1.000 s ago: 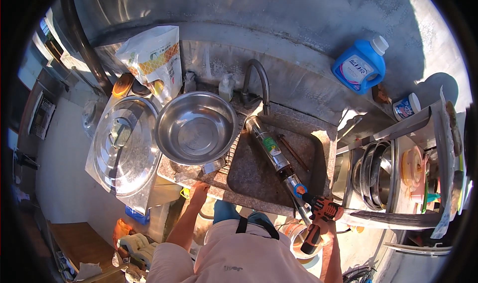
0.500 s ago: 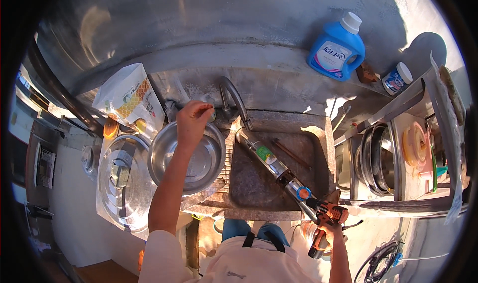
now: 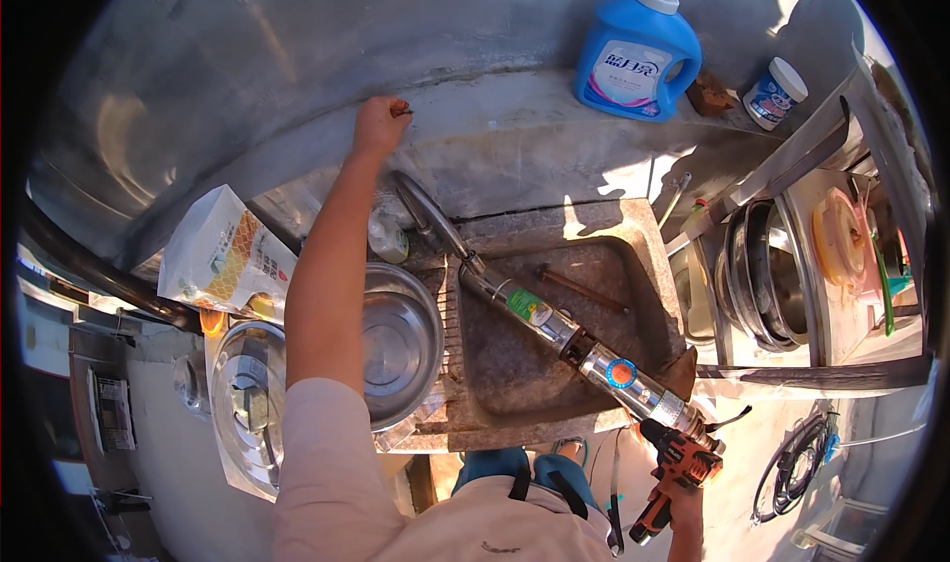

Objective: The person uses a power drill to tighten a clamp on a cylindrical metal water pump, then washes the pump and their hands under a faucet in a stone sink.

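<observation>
My left hand [image 3: 379, 127] is reached far forward over the ledge behind the sink. Its fingers are closed, with a small dark bit at the tips, too small to name. My right hand [image 3: 684, 508] grips the handle of an orange and black cordless drill [image 3: 683, 460] at the lower right. The drill's front overlaps the near end of a long steel cylinder [image 3: 579, 346], which looks like a submersible pump; whether they touch is unclear. This cylinder lies slantwise across the stone sink [image 3: 495, 404], its far end by the curved metal faucet [image 3: 427, 211].
A steel basin [image 3: 401, 349] and a round metal lid [image 3: 247, 394] sit left of the sink, near a white bag [image 3: 228, 255]. A blue detergent jug [image 3: 638, 52] and white tub [image 3: 775, 94] stand on the ledge. Pans [image 3: 762, 275] fill the right rack. A rod [image 3: 584, 290] lies in the sink.
My left hand has moved forward from above the basin to over the ledge, fingers still closed. My right hand and the drill have shifted right and nearer. The view has shifted too.
</observation>
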`<move>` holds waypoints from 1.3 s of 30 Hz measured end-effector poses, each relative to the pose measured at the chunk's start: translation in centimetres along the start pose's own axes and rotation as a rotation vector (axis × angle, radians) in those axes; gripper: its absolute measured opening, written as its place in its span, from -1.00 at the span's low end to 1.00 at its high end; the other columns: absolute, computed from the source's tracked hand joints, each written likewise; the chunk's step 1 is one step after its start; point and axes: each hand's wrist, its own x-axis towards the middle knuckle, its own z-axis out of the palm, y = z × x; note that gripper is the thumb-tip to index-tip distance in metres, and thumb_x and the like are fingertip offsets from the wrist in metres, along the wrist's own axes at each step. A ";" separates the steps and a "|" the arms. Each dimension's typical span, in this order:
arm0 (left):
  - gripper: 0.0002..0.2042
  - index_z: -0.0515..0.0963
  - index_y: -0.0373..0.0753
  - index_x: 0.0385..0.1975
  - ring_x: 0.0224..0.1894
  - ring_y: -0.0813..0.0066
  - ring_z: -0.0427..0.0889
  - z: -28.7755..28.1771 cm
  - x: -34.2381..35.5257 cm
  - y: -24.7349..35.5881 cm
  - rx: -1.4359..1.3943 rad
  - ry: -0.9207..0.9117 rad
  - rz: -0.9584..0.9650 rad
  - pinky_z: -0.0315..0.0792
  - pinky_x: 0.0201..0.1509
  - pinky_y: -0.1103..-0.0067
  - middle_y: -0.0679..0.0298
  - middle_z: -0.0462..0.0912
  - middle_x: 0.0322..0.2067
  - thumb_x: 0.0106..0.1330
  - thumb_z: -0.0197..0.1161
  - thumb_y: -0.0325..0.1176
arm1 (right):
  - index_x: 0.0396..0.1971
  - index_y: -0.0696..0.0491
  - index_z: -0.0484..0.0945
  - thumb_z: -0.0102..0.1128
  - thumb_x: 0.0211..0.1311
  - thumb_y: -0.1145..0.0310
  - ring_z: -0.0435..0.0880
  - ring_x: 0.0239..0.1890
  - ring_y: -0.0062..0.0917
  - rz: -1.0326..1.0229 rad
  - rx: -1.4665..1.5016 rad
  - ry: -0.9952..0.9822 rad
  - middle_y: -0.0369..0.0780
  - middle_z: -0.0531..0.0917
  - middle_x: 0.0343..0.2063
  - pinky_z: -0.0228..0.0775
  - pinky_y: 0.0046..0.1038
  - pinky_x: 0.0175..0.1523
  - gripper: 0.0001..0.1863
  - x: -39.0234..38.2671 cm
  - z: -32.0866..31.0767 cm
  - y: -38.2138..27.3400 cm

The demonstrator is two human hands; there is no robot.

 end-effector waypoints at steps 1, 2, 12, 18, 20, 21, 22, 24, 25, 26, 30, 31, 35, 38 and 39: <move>-0.74 0.62 -0.36 -0.26 -0.30 0.35 0.67 -0.2 -0.2 -0.2 0.000 -0.023 0.009 0.49 -0.16 0.51 0.10 0.68 -0.35 0.03 0.37 -0.45 | -0.12 0.22 0.41 0.07 -0.16 0.66 0.56 -0.64 -0.40 -0.010 -0.007 -0.022 -0.08 0.61 -0.36 0.48 -0.42 -0.51 -0.55 -0.1 0.1 0.1; -0.69 0.60 -0.38 -0.20 -0.29 0.43 0.66 -0.5 -0.6 -0.6 0.003 -0.043 0.011 0.48 -0.15 0.55 0.12 0.68 -0.30 0.03 0.37 -0.46 | -0.12 0.23 0.41 0.07 -0.16 0.65 0.57 -0.63 -0.40 -0.019 -0.021 -0.048 -0.08 0.61 -0.36 0.48 -0.42 -0.50 -0.55 -0.2 0.2 0.1; -0.64 0.46 -0.38 0.01 -0.11 0.49 0.57 -5.9 -18.0 4.9 -0.854 0.182 -0.056 0.45 -0.01 0.59 0.19 0.59 -0.12 0.20 0.27 -0.52 | -0.15 0.24 0.46 0.15 -0.13 0.57 0.57 -0.57 -0.41 0.021 0.037 -0.513 -0.10 0.61 -0.40 0.48 -0.42 -0.42 -0.60 4.4 6.9 0.1; -0.68 0.46 -0.36 0.00 -0.15 0.54 0.57 -1.6 -41.1 8.0 -1.113 -0.201 -0.515 0.48 0.01 0.58 0.23 0.60 -0.18 0.24 0.21 -0.58 | -0.15 0.24 0.45 0.15 -0.14 0.57 0.61 -0.58 -0.43 -0.003 0.323 -0.666 -0.07 0.62 -0.32 0.57 -0.43 -0.46 -0.59 7.8 11.1 -1.3; -0.71 0.48 -0.35 -0.04 -0.16 0.55 0.57 -0.4 -47.5 7.5 -1.094 -0.200 -0.764 0.49 -0.01 0.58 0.24 0.60 -0.19 0.23 0.23 -0.57 | -0.14 0.25 0.45 0.15 -0.14 0.56 0.62 -0.58 -0.44 0.010 0.339 -0.746 -0.06 0.63 -0.30 0.57 -0.43 -0.45 -0.57 8.7 12.5 -0.7; -0.73 0.49 -0.35 -0.06 -0.16 0.56 0.58 -0.3 -50.4 7.1 -1.104 -0.151 -0.872 0.49 -0.04 0.60 0.24 0.61 -0.20 0.24 0.23 -0.55 | -0.14 0.25 0.45 0.16 -0.13 0.55 0.62 -0.57 -0.44 0.033 0.322 -0.742 -0.06 0.63 -0.30 0.57 -0.43 -0.44 -0.58 8.6 13.3 -0.4; -0.75 0.50 -0.34 -0.07 -0.17 0.56 0.58 -0.7 -52.7 7.0 -1.113 -0.096 -0.976 0.49 -0.07 0.62 0.25 0.61 -0.21 0.24 0.24 -0.54 | -0.14 0.25 0.45 0.17 -0.12 0.53 0.62 -0.56 -0.45 0.055 0.304 -0.742 -0.06 0.63 -0.29 0.58 -0.43 -0.44 -0.58 8.1 14.0 -0.3; -0.77 0.51 -0.33 -0.09 -0.20 0.56 0.59 -1.7 -56.5 6.8 -1.052 -0.030 -1.167 0.49 -0.13 0.65 0.27 0.61 -0.25 0.27 0.22 -0.49 | -0.14 0.24 0.47 0.17 -0.11 0.52 0.61 -0.56 -0.48 0.012 0.074 -0.775 -0.08 0.63 -0.28 0.55 -0.47 -0.46 -0.59 7.8 14.3 0.4; -0.77 0.51 -0.34 -0.08 -0.26 0.56 0.60 -1.6 -58.2 6.4 -1.113 0.015 -1.136 0.48 -0.18 0.65 0.29 0.61 -0.28 0.28 0.22 -0.45 | -0.12 0.24 0.48 0.13 -0.14 0.56 0.61 -0.57 -0.49 -0.002 -0.016 -0.802 -0.09 0.63 -0.29 0.54 -0.48 -0.46 -0.56 6.8 14.8 -0.4; -0.76 0.51 -0.35 -0.09 -0.32 0.56 0.61 -1.8 -59.7 6.0 -1.063 0.081 -1.209 0.48 -0.21 0.65 0.29 0.60 -0.29 0.28 0.23 -0.45 | -0.11 0.24 0.49 0.12 -0.18 0.59 0.60 -0.58 -0.50 0.003 -0.100 -0.791 -0.11 0.63 -0.31 0.53 -0.49 -0.46 -0.53 5.6 15.6 -0.8; -0.75 0.50 -0.31 -0.06 -0.35 0.50 0.64 -0.7 -66.5 2.7 -0.983 0.282 -1.300 0.50 -0.24 0.62 0.23 0.63 -0.31 0.30 0.19 -0.39 | 0.05 0.18 0.44 0.19 -0.14 0.61 0.65 -0.39 -0.49 -0.105 -0.624 -1.063 -0.14 0.61 -0.21 0.54 -0.48 -0.23 -0.42 5.5 16.7 1.0; -0.74 0.49 -0.30 -0.06 -0.36 0.49 0.64 -1.2 -68.0 2.2 -0.944 0.361 -1.413 0.50 -0.26 0.62 0.22 0.62 -0.31 0.30 0.19 -0.38 | 0.17 0.14 0.31 0.22 -0.12 0.58 0.63 -0.29 -0.46 -0.213 -0.633 -1.188 -0.15 0.58 -0.13 0.52 -0.47 -0.14 -0.30 5.2 18.7 2.1; -0.75 0.48 -0.27 -0.05 -0.39 0.48 0.63 -1.9 -74.1 2.0 -0.898 0.576 -1.610 0.52 -0.29 0.61 0.21 0.61 -0.30 0.31 0.14 -0.38 | 0.39 -0.01 -0.03 0.31 -0.05 0.45 0.59 -0.04 -0.32 -0.608 -0.857 -1.567 -0.10 0.50 0.05 0.44 -0.44 0.03 -0.03 0.2 27.6 7.7; -0.71 0.45 -0.34 -0.05 -0.45 0.49 0.61 -1.7 -76.0 3.6 -0.893 0.655 -1.610 0.49 -0.35 0.63 0.19 0.60 -0.35 0.26 0.18 -0.39 | 0.38 -0.01 -0.02 0.31 -0.03 0.31 0.63 -0.22 -0.22 -0.932 -1.120 -1.583 -0.06 0.52 -0.06 0.52 -0.33 -0.18 -0.05 -4.0 34.1 12.0; -0.71 0.47 -0.34 -0.05 -0.44 0.51 0.61 -1.4 -76.7 4.2 -0.981 0.703 -1.540 0.47 -0.36 0.63 0.20 0.62 -0.35 0.25 0.19 -0.41 | 0.38 0.00 -0.02 0.28 -0.02 0.29 0.63 -0.30 -0.24 -1.144 -1.058 -1.549 -0.08 0.52 -0.13 0.52 -0.32 -0.26 -0.06 -5.0 36.4 13.8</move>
